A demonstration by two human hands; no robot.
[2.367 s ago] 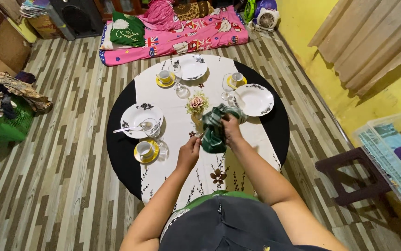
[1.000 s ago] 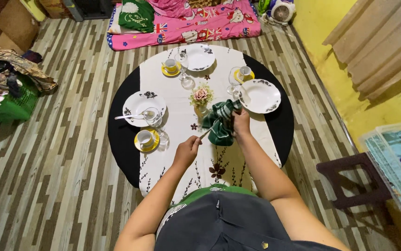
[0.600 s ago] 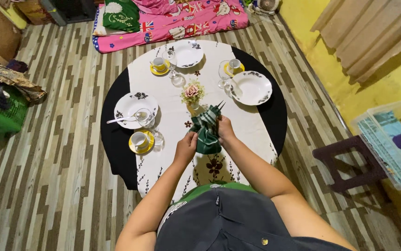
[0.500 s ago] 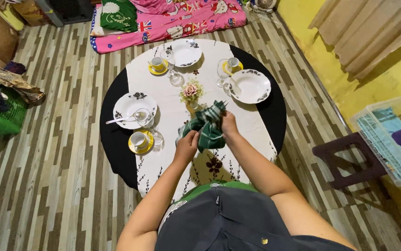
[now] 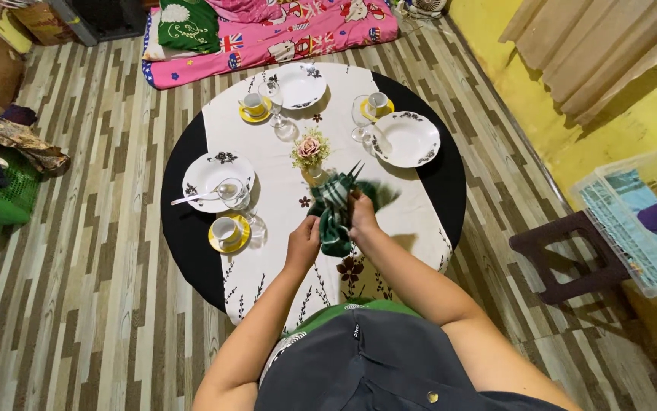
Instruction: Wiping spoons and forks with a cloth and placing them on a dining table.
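Fingers of the left hand (image 5: 302, 234) curl shut around the lower end of a fork (image 5: 346, 185), which is wrapped in a green striped cloth (image 5: 334, 217). Just to the right, the right hand (image 5: 360, 214) closes its fingers over the cloth and presses it against the fork's shaft. The tines stick up out of the bundle. The bundle sits above the white flowered runner (image 5: 298, 198) on the round black table (image 5: 185, 228), near the person's edge.

At the far left of the table lies a white plate (image 5: 203, 173) with a spoon (image 5: 191, 197) across it, a glass (image 5: 236, 197) beside it and a cup on a yellow saucer (image 5: 227, 230) in front. A small vase with a pink flower (image 5: 307, 151) stands in the middle, just beyond the hands. Farther right, another white plate (image 5: 407, 139) lies near the table's rim with a glass and cup at its left. On the floor at the far right, a dark stool (image 5: 564, 251) holds a clear plastic crate (image 5: 637, 228).
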